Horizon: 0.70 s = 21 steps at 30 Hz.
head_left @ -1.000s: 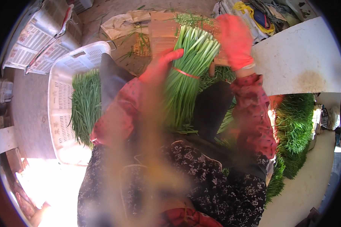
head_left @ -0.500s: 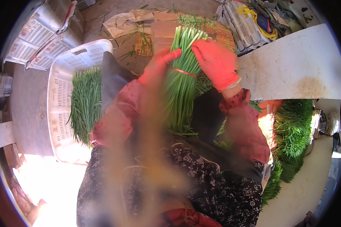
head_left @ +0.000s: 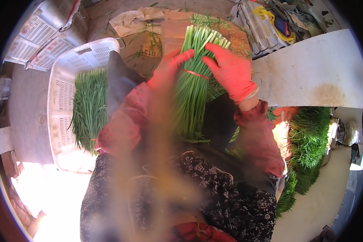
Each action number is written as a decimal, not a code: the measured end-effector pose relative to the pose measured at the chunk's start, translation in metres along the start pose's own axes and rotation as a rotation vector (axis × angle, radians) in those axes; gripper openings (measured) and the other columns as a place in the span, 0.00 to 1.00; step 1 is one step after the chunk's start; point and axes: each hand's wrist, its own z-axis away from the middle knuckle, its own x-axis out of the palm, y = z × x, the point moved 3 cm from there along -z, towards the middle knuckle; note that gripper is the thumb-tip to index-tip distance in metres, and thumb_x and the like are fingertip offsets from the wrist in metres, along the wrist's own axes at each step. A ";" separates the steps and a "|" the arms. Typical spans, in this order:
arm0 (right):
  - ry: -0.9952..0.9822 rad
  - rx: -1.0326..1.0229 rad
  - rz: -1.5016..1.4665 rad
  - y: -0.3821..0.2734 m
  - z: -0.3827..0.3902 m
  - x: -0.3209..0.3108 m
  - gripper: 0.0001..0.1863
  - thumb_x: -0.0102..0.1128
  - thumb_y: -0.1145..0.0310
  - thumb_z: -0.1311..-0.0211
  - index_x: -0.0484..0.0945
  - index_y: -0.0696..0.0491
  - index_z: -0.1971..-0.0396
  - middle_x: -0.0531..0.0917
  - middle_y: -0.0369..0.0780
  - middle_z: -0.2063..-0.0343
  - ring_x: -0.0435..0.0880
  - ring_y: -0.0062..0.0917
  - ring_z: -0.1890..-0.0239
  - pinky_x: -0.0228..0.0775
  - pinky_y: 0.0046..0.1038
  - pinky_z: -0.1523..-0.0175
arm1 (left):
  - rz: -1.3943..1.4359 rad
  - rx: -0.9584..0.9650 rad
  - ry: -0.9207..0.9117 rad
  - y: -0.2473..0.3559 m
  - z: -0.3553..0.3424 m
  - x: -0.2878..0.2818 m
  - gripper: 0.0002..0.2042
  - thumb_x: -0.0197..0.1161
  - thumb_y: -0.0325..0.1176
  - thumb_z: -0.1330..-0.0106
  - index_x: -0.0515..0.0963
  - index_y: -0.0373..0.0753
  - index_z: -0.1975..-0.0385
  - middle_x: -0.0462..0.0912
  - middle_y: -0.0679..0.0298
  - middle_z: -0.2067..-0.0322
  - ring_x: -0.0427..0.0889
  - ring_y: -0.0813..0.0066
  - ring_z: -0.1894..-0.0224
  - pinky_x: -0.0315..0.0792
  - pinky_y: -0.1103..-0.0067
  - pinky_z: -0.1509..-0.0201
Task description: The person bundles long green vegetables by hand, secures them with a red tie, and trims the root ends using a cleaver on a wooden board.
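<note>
A bunch of long green leafy stalks (head_left: 194,111), pale at the top ends, stands tilted before me with a red band round it. My left hand (head_left: 167,68), in a red rubber glove, grips its left side near the band. My right hand (head_left: 228,72), also red-gloved, touches the upper right of the bunch, thumb and forefinger apart. Both forearms have red patterned sleeves. A wooden board (head_left: 174,24) with scraps lies behind the bunch. A yellowish blur covers part of the lower middle of the picture.
A white perforated basket (head_left: 62,92) of greens is on my left, with stacked crates (head_left: 40,40) beyond. At right are a white panel (head_left: 310,72), piles of greens (head_left: 310,137) and an orange-red container (head_left: 281,115). Sacks with yellow cord (head_left: 256,30) lie at back right.
My right hand has come down and left from above right onto the bunch's upper part; its thumb and forefinger have spread since half a second ago. My left hand keeps its grip.
</note>
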 end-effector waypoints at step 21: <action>0.015 0.310 0.200 0.106 0.013 -0.053 0.14 0.56 0.58 0.38 0.79 0.44 0.54 0.83 0.44 0.66 0.82 0.41 0.60 0.72 0.37 0.56 | 0.496 -0.064 -0.121 0.009 0.016 -0.031 0.23 0.60 0.43 0.36 0.73 0.36 0.45 0.80 0.55 0.51 0.80 0.58 0.51 0.74 0.61 0.44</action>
